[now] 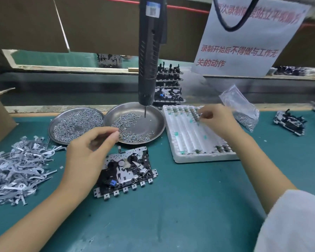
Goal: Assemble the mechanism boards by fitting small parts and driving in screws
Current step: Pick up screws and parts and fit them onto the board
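A mechanism board [127, 171] of metal and black plastic lies flat on the green mat in front of me. My left hand [87, 151] hovers over its left end, thumb and forefinger pinched together at the near rim of a steel dish [153, 124] that holds loose screws; what they pinch is too small to tell. My right hand [216, 119] reaches over the white foam tray [185, 142] and pinches a small part in its far rows. An electric screwdriver [149, 57] hangs over the dish, bit pointing down.
A second steel dish [75, 124] full of screws sits left of the first. A heap of flat metal levers [20, 170] covers the mat's left side. Stacked boards [168, 88] stand behind the dishes. A plastic bag of screws [242, 108] and more boards [289, 122] lie at right.
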